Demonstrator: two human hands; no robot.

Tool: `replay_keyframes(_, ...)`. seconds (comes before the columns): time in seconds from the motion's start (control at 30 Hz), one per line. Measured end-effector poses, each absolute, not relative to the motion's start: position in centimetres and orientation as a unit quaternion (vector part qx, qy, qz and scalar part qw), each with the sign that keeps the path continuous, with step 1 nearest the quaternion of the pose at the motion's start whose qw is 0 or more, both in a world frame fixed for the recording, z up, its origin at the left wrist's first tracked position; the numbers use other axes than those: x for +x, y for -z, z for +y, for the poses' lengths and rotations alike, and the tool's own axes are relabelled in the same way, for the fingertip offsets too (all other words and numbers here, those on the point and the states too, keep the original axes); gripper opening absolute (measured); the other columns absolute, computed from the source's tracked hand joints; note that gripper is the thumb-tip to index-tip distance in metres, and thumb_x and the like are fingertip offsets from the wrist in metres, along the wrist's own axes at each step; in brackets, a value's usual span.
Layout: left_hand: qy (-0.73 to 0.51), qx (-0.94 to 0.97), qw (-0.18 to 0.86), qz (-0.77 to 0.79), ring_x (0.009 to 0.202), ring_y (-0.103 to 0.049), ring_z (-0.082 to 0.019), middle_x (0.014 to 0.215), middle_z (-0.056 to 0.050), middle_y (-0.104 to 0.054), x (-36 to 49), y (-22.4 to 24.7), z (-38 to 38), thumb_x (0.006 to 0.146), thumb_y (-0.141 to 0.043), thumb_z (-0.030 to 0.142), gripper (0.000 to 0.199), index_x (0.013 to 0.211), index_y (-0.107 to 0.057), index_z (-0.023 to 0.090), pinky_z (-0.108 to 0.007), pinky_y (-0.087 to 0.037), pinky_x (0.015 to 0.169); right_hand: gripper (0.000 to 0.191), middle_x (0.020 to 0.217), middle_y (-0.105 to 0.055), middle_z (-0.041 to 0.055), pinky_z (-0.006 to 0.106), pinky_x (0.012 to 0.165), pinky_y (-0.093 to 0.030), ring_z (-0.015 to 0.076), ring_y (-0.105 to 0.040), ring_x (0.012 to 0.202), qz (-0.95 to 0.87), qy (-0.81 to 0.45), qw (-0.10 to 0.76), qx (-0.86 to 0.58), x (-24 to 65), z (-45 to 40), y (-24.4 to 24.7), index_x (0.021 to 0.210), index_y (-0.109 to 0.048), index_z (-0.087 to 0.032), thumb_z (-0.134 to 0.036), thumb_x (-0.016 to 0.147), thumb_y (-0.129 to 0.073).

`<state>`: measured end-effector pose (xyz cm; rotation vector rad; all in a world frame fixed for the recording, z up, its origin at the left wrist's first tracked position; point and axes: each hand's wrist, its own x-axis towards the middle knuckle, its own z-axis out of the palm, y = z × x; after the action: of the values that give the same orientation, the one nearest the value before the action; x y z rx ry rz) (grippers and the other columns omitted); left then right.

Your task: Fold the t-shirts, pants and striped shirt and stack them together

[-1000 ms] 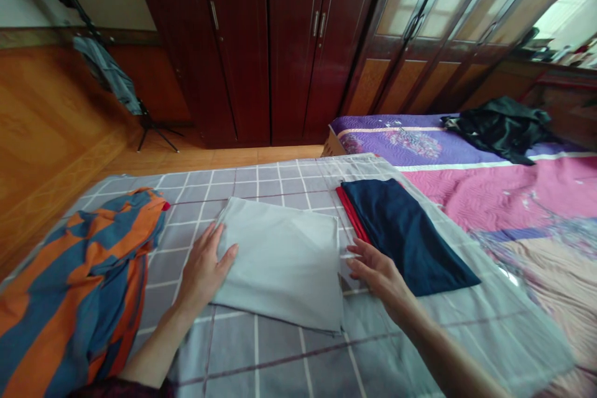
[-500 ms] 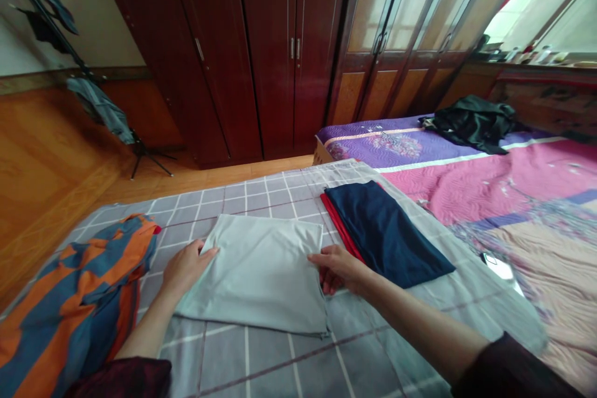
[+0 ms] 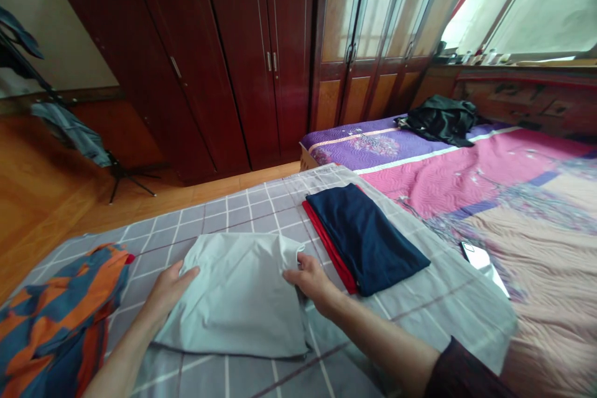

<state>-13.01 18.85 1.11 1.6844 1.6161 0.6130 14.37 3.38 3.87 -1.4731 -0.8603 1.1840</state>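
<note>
A pale grey folded garment (image 3: 242, 298) lies on the checked bedspread between my hands, its far right corner slightly lifted and creased. My left hand (image 3: 170, 289) grips its left edge, thumb on top and fingers partly hidden underneath. At the right edge, my right hand (image 3: 310, 277) pinches the cloth, with the thumb above and fingers curled at the side. Just right of that hand lies a folded dark blue garment (image 3: 368, 239) on top of a red folded garment (image 3: 324, 249). What kind of garment the grey one is, I cannot tell.
An orange and blue striped garment (image 3: 65, 317) lies loosely on the left of the grey checked bedspread (image 3: 261, 379). A phone (image 3: 482, 264) rests at the right on a second bed, with black clothing (image 3: 438, 119) farther back. Dark red wardrobes (image 3: 242, 62) stand behind.
The grey garment's far right part has been raised and wrinkled by my right hand. Both hands keep their hold on it. The camera view has turned somewhat to the right.
</note>
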Motion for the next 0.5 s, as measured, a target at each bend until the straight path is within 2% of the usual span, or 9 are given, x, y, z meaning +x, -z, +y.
replay_keyframes(0.13,-0.236,0.611,0.533,0.535,0.08,-0.068,-0.027,0.087,-0.007,-0.071,-10.4,-4.5,17.5,0.065,-0.067,0.051,0.057,0.106,-0.057,0.013,-0.035,-0.055,0.07,0.041,0.073,-0.066,-0.0006,0.029,0.062,-0.049,0.0169,-0.063,0.064,-0.315,-0.548,0.602,-0.488,14.7,0.3,-7.6,0.103,-0.057,-0.018,-0.032,0.065,-0.063)
replay_keyframes(0.2,-0.228,0.609,0.579,0.492,0.072,-0.068,-0.024,0.082,-0.005,-0.071,-8.1,-6.6,17.1,0.065,-0.069,0.051,0.057,0.107,-0.057,0.013,-0.032,-0.054,0.065,0.047,0.076,-0.067,0.0004,0.032,0.065,-0.05,0.0181,-0.065,0.065,-0.285,-0.566,0.638,-0.437,15.5,-1.6,-9.4,0.11,-0.056,-0.019,-0.031,0.066,-0.068)
replay_keyframes(0.37,-0.211,0.661,0.606,0.39,0.065,-0.065,-0.019,0.079,-0.004,-0.07,0.2,-10.5,17.6,0.068,-0.069,0.044,0.049,0.105,-0.06,0.012,-0.028,-0.051,0.06,0.066,0.087,-0.07,0.0048,0.037,0.066,-0.053,0.0244,-0.068,0.076,-0.211,-0.525,0.691,-0.45,19.2,-5.6,-11.0,0.126,-0.048,-0.023,-0.037,0.067,-0.074)
replay_keyframes(0.5,-0.2,0.726,0.581,0.309,0.061,-0.06,-0.016,0.074,-0.003,-0.067,8.3,-12.2,18.7,0.07,-0.066,0.04,0.04,0.096,-0.064,0.01,-0.023,-0.045,0.055,0.073,0.095,-0.07,0.0077,0.038,0.067,-0.054,0.0269,-0.067,0.082,-0.179,-0.452,0.729,-0.482,22.7,-7.7,-10.8,0.133,-0.042,-0.024,-0.039,0.068,-0.074)
